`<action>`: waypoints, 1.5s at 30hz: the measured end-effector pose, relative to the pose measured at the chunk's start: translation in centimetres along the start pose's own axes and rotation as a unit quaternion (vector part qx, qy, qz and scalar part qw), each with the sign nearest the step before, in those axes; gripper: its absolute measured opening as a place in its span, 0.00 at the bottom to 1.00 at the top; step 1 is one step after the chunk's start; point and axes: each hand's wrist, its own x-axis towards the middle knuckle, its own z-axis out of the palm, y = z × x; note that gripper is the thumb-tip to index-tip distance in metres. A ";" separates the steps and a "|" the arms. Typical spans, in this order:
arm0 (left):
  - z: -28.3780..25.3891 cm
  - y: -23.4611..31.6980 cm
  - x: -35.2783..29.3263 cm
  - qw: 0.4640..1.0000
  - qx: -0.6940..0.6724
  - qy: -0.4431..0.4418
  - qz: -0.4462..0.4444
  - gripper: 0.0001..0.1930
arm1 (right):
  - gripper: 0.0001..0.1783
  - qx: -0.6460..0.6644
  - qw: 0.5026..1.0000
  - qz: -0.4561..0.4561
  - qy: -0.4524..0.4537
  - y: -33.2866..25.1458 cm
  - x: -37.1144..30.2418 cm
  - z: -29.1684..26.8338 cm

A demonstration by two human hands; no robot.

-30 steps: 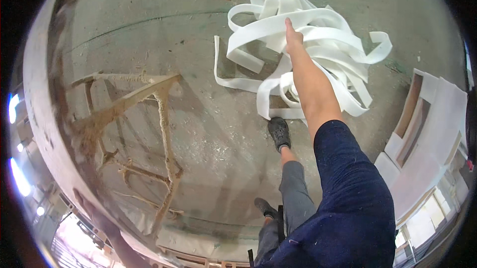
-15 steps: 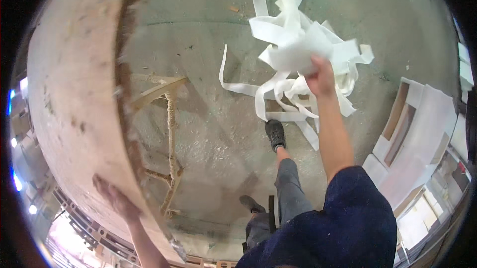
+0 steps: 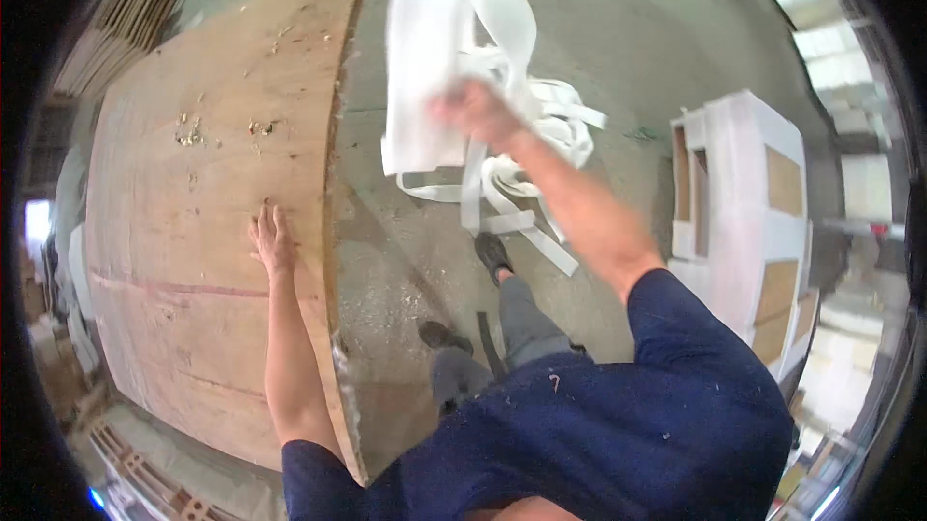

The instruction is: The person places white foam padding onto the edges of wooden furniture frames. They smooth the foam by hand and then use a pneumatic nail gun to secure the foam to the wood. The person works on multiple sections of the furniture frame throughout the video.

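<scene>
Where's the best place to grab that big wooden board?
Probably its long right edge, from the right: that side is bare and stands over the concrete floor. The left hand lies flat on the plywood board, so fingers could curl around there.

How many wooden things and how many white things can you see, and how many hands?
Brown plywood sheet: 1
Bundle of white strips: 1
White cabinet frame with brown panels: 1
Hands: 2, the left hand flat on the sheet, the right hand gripping the strips
Total: 5
</scene>
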 end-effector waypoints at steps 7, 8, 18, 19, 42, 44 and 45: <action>-10.2 5.3 -23.6 0.734 -0.539 -0.385 0.150 0.42 | 0.29 -0.193 0.917 0.202 -0.285 -4.6 -20.3 21.3; -10.7 4.2 -26.2 0.760 -0.510 -0.384 0.121 0.43 | 0.29 -0.221 0.880 0.242 -0.345 -5.2 -22.1 23.7; -15.7 -0.4 -46.3 0.828 -0.488 -0.262 -0.086 0.39 | 0.27 -0.156 0.785 -0.103 -0.590 0.3 -31.4 31.7; -15.6 0.3 -48.4 0.849 -0.459 -0.245 -0.096 0.37 | 0.28 -0.144 0.768 -0.117 -0.613 0.7 -32.4 32.1; 4.0 6.2 -109.7 0.549 -0.575 0.456 -0.401 0.16 | 0.25 0.153 0.590 0.333 -0.720 -1.5 -67.0 48.0; 7.8 6.4 -115.9 0.306 -0.581 0.615 -0.436 0.12 | 0.26 0.082 0.546 0.344 -0.760 -0.6 -75.1 50.9; 7.4 6.8 -118.0 0.208 -0.530 0.724 -0.389 0.07 | 0.26 0.068 0.509 0.358 -0.780 -0.8 -79.0 51.2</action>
